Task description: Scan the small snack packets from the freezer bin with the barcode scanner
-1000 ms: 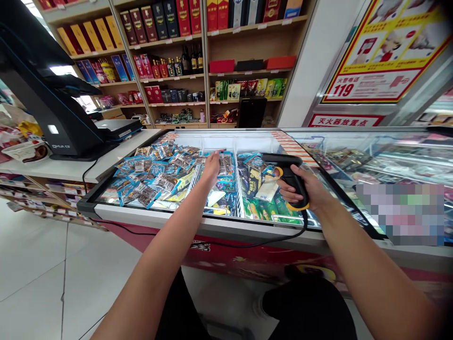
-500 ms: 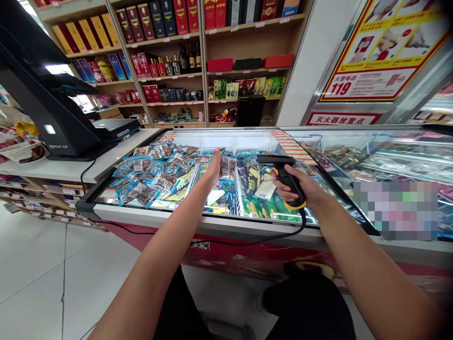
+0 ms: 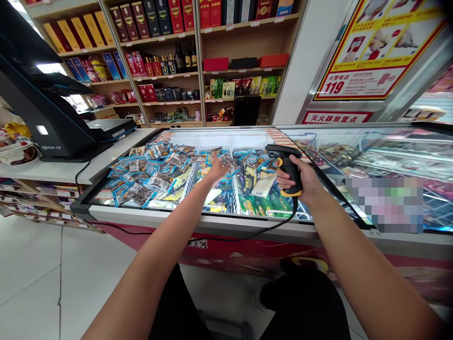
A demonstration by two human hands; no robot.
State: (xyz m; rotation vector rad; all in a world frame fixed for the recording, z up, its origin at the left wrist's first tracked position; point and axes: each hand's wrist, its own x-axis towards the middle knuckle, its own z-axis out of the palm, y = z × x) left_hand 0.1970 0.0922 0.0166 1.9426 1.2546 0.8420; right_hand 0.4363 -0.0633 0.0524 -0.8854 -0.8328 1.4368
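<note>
My left hand (image 3: 218,169) is over the middle of the chest freezer's glass top. Its fingers grip a small clear-and-blue snack packet (image 3: 228,163) with dark contents, tilted to the right. My right hand (image 3: 301,179) is wrapped round the handle of a black-and-yellow barcode scanner (image 3: 290,171), whose head points left toward the packet. A pile of similar snack packets (image 3: 152,167) covers the left part of the glass. More blue-edged packets (image 3: 249,159) lie between my two hands.
The scanner's black cable (image 3: 244,237) sags along the freezer's front (image 3: 226,257). Left stands a black weighing terminal (image 3: 60,127) on a counter. Ice-cream packs (image 3: 260,203) show through the glass. Shelves with boxes and bottles (image 3: 186,56) rise behind. A pixelated patch covers something at right.
The packet in my left hand has gone from upright to tilted right. My right hand has raised the scanner slightly and turned its head. The view has shifted a little to the right.
</note>
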